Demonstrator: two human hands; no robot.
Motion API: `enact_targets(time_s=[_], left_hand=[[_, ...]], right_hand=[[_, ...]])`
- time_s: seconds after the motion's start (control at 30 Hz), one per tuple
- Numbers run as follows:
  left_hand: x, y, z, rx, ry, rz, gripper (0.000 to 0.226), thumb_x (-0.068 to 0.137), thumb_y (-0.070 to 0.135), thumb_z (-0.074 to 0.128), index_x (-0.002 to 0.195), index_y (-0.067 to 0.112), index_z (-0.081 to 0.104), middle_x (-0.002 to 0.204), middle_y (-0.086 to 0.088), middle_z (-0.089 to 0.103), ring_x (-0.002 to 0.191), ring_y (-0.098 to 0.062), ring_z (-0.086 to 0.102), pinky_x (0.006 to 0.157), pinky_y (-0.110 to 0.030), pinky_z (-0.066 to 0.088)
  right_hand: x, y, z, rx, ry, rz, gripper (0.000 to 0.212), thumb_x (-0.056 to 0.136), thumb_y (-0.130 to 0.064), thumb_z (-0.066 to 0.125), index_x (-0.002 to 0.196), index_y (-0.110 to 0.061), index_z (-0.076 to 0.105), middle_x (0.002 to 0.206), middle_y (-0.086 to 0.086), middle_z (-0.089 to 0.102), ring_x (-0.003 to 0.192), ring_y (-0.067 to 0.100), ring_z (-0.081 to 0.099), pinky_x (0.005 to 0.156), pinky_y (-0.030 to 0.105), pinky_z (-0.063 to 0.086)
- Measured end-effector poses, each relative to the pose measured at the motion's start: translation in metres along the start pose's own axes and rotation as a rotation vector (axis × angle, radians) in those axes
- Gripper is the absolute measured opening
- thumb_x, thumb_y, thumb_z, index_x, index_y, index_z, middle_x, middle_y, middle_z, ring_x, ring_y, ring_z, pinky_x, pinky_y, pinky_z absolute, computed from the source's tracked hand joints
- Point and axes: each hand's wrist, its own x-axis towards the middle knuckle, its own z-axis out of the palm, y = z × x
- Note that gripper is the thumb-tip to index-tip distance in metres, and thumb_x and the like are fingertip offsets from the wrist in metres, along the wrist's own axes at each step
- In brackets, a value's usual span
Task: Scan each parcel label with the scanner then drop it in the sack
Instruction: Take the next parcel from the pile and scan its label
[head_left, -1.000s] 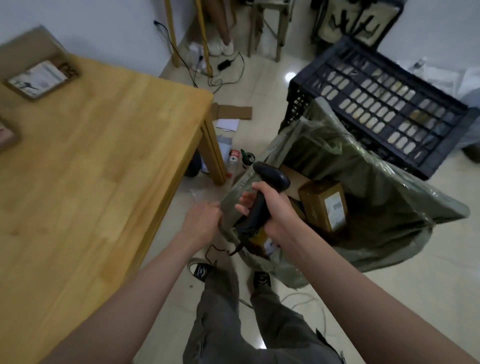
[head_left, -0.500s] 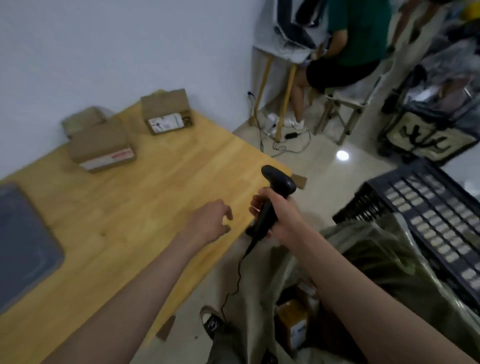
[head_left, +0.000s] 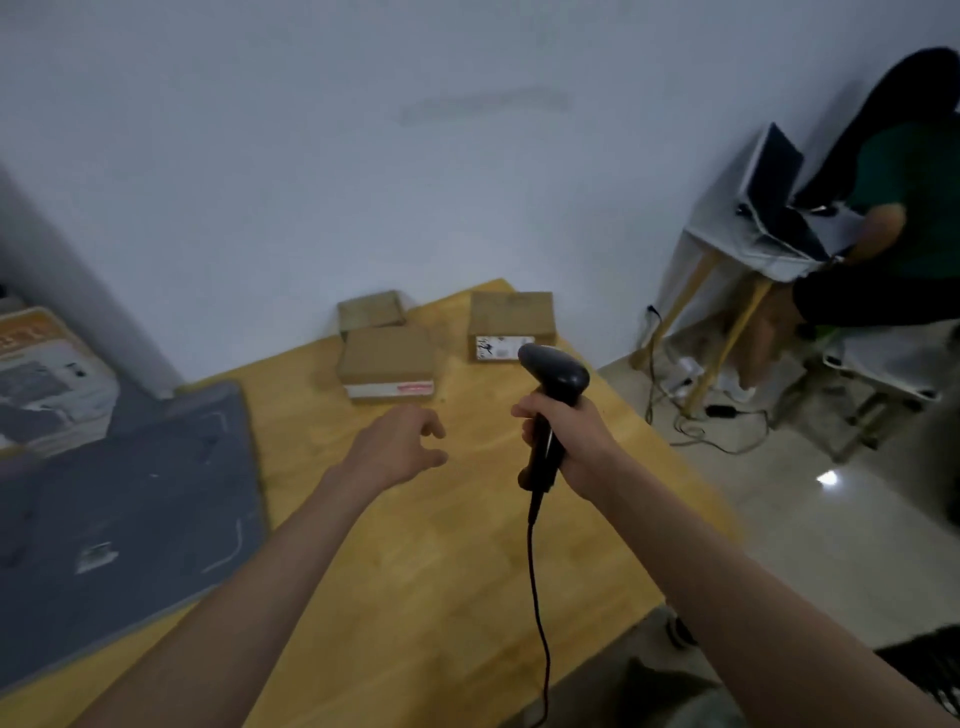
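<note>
My right hand (head_left: 576, 441) grips the handle of a black corded scanner (head_left: 554, 395), held upright above the wooden table (head_left: 426, 545). My left hand (head_left: 397, 444) reaches out over the table with loosely curled fingers and holds nothing. Three brown cardboard parcels lie at the table's far end: one with a red-striped label (head_left: 387, 361) just beyond my left hand, a smaller one (head_left: 370, 310) behind it, and one with a white label (head_left: 511, 322) beyond the scanner head. A bit of the green sack (head_left: 660, 691) shows at the bottom edge.
A grey mat (head_left: 119, 519) covers the table's left side, with a printed box (head_left: 47, 379) beyond it. At right a seated person (head_left: 904, 228) works at a small white table (head_left: 727, 249). Cables (head_left: 696, 415) lie on the tiled floor.
The view swung up from the sack on the floor to the table. My left hand moved away from the sack's rim and now reaches toward the parcels. The scanner stayed in my right hand.
</note>
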Motion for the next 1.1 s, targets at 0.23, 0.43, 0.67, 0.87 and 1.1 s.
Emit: enact_targets(time_s=[0.23,0.43,0.67,0.87,1.1], left_hand=[[0.027,-0.056,-0.026,-0.093,0.024,-0.126,0.032,0.084,0.04,0.076,0.111,0.026,0.067,0.117,0.007,0.061,0.099,-0.014,0.059,0.084,-0.035,0.052],[0.066,-0.099,-0.04,-0.162,0.049,-0.29,0.032,0.083,0.042,0.076,0.109,0.027,0.068,0.114,0.006,0.061,0.097,-0.013,0.059,0.083,-0.032,0.05],[0.125,-0.135,-0.038,-0.316,0.053,-0.443,0.045,0.084,0.039,0.075,0.124,0.02,0.063,0.125,0.0,0.06,0.112,-0.018,0.058,0.093,-0.034,0.05],[0.173,-0.162,-0.017,-0.504,0.024,-0.563,0.066,0.086,0.035,0.075,0.143,0.013,0.048,0.14,-0.006,0.051,0.124,-0.024,0.052,0.094,-0.032,0.045],[0.219,-0.189,0.011,-0.7,0.05,-0.653,0.091,0.078,0.018,0.084,0.151,0.014,0.031,0.155,-0.007,0.034,0.137,-0.028,0.039,0.093,-0.034,0.041]], right_hand=[[0.058,-0.014,0.076,0.064,-0.138,0.044,0.006,0.092,-0.001,0.066,0.089,-0.004,0.063,0.09,0.017,0.057,0.071,0.018,0.053,0.082,0.037,0.049],[0.139,-0.028,0.11,-0.101,-0.182,0.065,0.007,0.092,-0.003,0.067,0.09,-0.006,0.061,0.077,0.008,0.059,0.066,0.018,0.054,0.078,0.037,0.048],[0.223,-0.016,0.109,-0.217,-0.129,0.185,0.016,0.092,0.001,0.064,0.107,-0.004,0.06,0.084,0.01,0.057,0.076,0.02,0.055,0.073,0.035,0.05],[0.268,0.014,0.105,-0.285,-0.131,0.267,0.018,0.092,-0.009,0.069,0.11,-0.008,0.063,0.099,0.012,0.053,0.089,0.026,0.05,0.083,0.042,0.045],[0.3,0.04,0.104,-0.301,-0.163,0.323,0.015,0.092,-0.015,0.07,0.105,-0.009,0.067,0.094,0.008,0.049,0.087,0.024,0.046,0.079,0.036,0.04]])
